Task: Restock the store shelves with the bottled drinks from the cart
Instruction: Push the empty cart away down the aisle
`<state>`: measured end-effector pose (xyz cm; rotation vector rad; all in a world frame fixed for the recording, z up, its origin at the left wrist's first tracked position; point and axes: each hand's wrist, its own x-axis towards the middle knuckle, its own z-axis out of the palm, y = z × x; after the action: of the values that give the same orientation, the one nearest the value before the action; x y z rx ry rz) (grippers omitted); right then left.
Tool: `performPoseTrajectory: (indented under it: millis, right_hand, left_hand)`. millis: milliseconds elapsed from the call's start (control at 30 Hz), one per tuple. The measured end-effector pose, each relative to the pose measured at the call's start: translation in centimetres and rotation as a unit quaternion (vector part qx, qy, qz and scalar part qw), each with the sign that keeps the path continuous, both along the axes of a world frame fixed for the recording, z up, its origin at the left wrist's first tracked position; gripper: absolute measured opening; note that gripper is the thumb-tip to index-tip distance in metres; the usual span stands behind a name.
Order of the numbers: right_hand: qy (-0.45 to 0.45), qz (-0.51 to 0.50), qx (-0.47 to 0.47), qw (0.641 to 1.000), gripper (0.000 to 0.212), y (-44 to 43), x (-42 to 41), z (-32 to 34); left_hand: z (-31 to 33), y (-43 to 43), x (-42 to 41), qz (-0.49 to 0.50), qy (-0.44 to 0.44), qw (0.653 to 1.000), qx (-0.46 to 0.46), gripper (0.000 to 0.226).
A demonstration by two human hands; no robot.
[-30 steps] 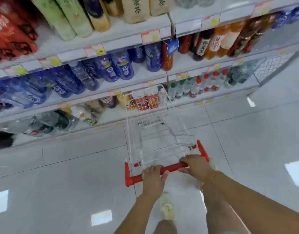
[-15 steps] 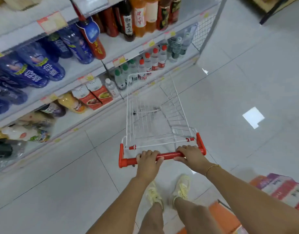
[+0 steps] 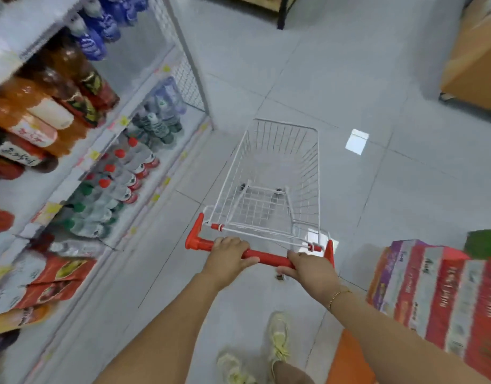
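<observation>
A small white wire cart [image 3: 313,173] with a red handle bar [image 3: 266,256] stands on the tiled floor in front of me; no bottles show in its basket. My left hand [image 3: 226,257] grips the handle left of its middle. My right hand [image 3: 310,268] grips it near the right end, with a thin gold bracelet on the wrist. The store shelves [image 3: 106,151] run along the left, stocked with bottled drinks: orange and brown bottles [image 3: 47,112] higher up, clear bottles with red and green caps [image 3: 119,176] lower down.
Stacked red, purple and white cartons [image 3: 438,295] sit on the floor at the right, with an orange object [image 3: 349,361] below them. A wooden display stand [image 3: 477,59] is at the far right. Open grey tiles lie ahead of the cart. My feet in pale shoes [image 3: 277,339] are below.
The cart and my view have swung to the right, away from the shelves, which have slid from the front to the left side. Both hands have kept their grip on the handle.
</observation>
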<state>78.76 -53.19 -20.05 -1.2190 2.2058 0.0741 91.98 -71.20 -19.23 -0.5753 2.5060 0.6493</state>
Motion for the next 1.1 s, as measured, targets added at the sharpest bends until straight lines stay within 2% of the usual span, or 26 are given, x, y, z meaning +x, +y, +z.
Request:
performPoseTrajectory:
  millis: [67,167,200,267,367,433,533,633,800,1100]
  right_hand:
    - [0.028,-0.023,-0.007,0.999,0.066,1.0,-2.5,-0.4]
    - [0.04,-0.066,-0.028,0.997,0.103,2.5,-6.5,-0.4]
    - [0.041,-0.081,-0.028,0.995,0.108,2.8,-8.0,-0.3]
    - [0.05,-0.102,-0.024,0.993,0.101,3.6,-11.0,-0.2]
    - [0.05,-0.143,-0.007,0.988,0.062,4.2,-15.5,0.0]
    - [0.043,-0.169,0.006,0.985,0.054,4.1,-18.4,0.1]
    - [0.04,-0.233,0.002,0.972,0.052,4.0,-22.6,0.2]
    - [0.035,-0.299,-0.009,0.953,0.051,3.8,-25.8,0.0]
    - [0.069,-0.348,0.012,0.935,0.053,3.9,-30.5,-0.3]
    - [0.063,-0.431,-0.013,0.9,0.053,8.7,-43.5,-0.2]
  left_hand:
    - [0.2,-0.6,-4.1,-0.045,-0.001,0.999,-0.031,0.051]
    - [0.0,-1.7,-9.8,-0.086,0.019,0.995,-0.05,0.061]
    - [-0.2,-2.1,-11.6,-0.097,0.034,0.993,-0.052,0.064]
    - [-0.6,-2.6,-15.2,-0.114,0.056,0.991,-0.049,0.064]
    - [-0.5,-2.5,-20.8,-0.162,0.071,0.982,-0.069,0.064]
    - [-0.5,-2.5,-24.7,-0.19,0.068,0.977,-0.072,0.063]
    - [-0.9,-3.1,-30.5,-0.222,0.061,0.971,-0.059,0.053]
    - [-1.1,-3.7,-36.3,-0.278,0.047,0.957,-0.069,0.054]
    - [-1.4,-3.5,-45.1,-0.351,0.045,0.932,-0.073,0.055]
    - [-1.7,1.7,-62.7,-0.44,0.059,0.893,-0.073,0.054]
